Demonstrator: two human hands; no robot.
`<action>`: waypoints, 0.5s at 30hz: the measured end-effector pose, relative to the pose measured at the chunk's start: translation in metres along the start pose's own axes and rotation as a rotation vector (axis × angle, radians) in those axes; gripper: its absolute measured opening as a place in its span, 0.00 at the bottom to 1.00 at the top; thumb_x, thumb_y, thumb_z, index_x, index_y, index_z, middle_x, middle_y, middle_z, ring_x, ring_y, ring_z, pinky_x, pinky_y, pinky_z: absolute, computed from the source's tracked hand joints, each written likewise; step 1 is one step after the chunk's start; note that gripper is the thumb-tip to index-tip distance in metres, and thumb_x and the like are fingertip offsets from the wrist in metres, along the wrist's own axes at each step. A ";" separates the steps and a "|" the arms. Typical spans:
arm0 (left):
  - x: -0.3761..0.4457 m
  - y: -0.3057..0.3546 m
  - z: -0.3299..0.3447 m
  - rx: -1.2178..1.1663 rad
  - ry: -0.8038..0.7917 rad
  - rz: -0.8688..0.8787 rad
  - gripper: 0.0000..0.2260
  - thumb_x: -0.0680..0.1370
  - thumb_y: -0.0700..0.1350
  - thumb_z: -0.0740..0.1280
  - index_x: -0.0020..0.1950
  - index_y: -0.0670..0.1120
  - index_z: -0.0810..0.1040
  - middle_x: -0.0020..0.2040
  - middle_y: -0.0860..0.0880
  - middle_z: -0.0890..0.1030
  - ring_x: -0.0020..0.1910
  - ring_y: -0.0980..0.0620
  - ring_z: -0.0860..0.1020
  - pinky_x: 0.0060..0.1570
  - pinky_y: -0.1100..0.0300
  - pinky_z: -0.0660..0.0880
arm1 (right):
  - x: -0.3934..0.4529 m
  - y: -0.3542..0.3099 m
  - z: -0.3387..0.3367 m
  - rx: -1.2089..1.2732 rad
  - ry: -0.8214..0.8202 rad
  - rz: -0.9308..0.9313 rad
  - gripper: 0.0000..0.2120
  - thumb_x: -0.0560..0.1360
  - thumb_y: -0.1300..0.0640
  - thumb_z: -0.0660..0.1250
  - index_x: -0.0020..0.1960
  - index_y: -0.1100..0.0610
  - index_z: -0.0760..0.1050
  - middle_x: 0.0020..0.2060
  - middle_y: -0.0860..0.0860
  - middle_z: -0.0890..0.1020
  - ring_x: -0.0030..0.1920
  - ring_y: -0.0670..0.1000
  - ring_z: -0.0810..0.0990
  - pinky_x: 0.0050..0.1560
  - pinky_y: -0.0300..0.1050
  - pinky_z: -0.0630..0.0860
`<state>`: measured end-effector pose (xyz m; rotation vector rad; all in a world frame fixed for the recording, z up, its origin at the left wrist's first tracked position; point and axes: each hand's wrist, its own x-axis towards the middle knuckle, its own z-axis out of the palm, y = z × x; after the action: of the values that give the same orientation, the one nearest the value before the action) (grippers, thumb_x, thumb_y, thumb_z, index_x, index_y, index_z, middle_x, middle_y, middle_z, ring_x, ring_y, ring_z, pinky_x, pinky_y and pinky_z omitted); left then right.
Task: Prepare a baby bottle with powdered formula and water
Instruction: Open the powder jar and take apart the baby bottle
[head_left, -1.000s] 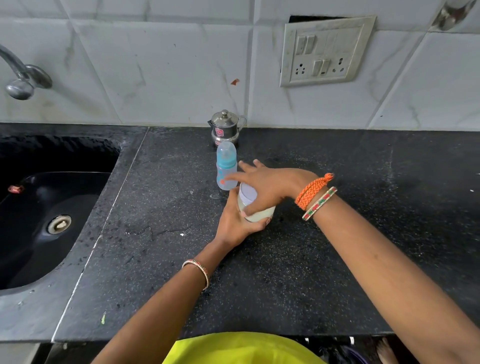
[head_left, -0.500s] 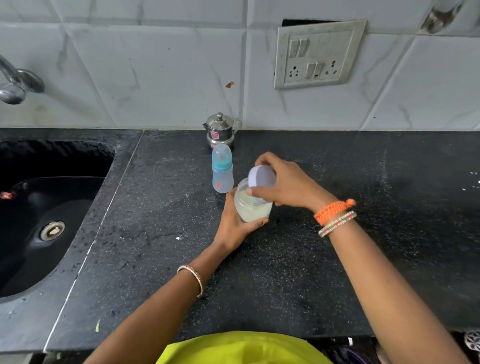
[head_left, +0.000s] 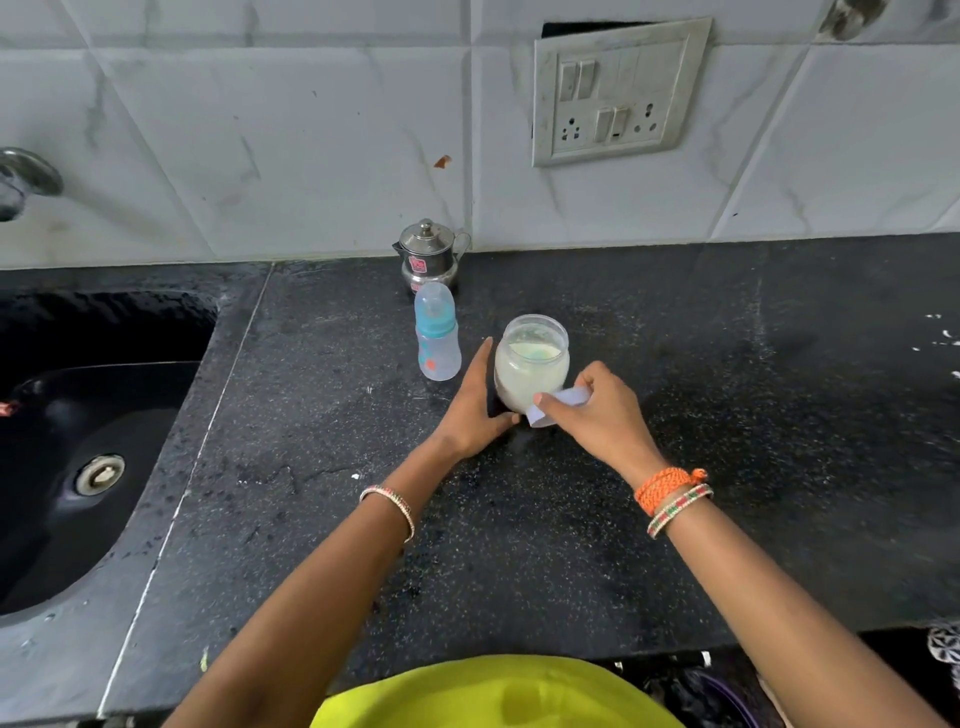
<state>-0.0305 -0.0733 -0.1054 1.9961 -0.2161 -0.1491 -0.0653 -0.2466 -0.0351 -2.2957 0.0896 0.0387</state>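
At the left the dark sink (head_left: 98, 426) lay beside the black counter (head_left: 727, 415), and the capped baby bottle (head_left: 437, 332) stood upright just left of the open powder jar (head_left: 531, 361), apart from it, with a small steel pot (head_left: 430, 255) behind it at the wall. The left hand (head_left: 475, 410) was spread wide and pressed against the jar's left side, steadying it but not wrapped around it. With so light a hold, a nudge could probably have tipped the open jar and spilled powder over the counter, or pushed it into the bottle. The right hand (head_left: 597, 410) pinched the pale lid (head_left: 558, 408) between thumb and fingers, low beside the jar's base; set down face-first on the speckled, possibly damp counter, the lid might have picked up dirt. The bottle carried small orange marks too blurred to read, and the pot bore a red label whose writing could not be made out.
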 end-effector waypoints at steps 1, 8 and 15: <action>-0.006 -0.005 -0.003 0.015 0.043 -0.021 0.43 0.71 0.36 0.71 0.78 0.46 0.46 0.78 0.46 0.55 0.77 0.51 0.54 0.75 0.55 0.53 | -0.007 0.004 0.007 -0.025 0.007 -0.035 0.18 0.68 0.47 0.74 0.38 0.52 0.64 0.41 0.50 0.71 0.37 0.46 0.69 0.32 0.36 0.62; -0.039 -0.009 -0.020 -0.107 0.332 -0.081 0.20 0.75 0.32 0.62 0.66 0.46 0.72 0.62 0.52 0.75 0.65 0.53 0.72 0.67 0.58 0.68 | -0.033 0.025 0.049 -0.629 -0.155 -0.121 0.18 0.72 0.39 0.65 0.44 0.55 0.78 0.53 0.52 0.73 0.60 0.58 0.69 0.67 0.62 0.60; -0.046 0.000 -0.036 -0.175 0.539 -0.058 0.17 0.72 0.31 0.61 0.55 0.47 0.77 0.54 0.51 0.80 0.53 0.57 0.77 0.55 0.57 0.76 | -0.033 -0.042 0.019 -0.608 -0.002 -0.315 0.14 0.76 0.44 0.61 0.46 0.53 0.78 0.42 0.50 0.83 0.45 0.55 0.80 0.50 0.50 0.73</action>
<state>-0.0684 -0.0308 -0.0898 1.7960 0.1950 0.3229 -0.0950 -0.2028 -0.0144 -2.8870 -0.3292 -0.1095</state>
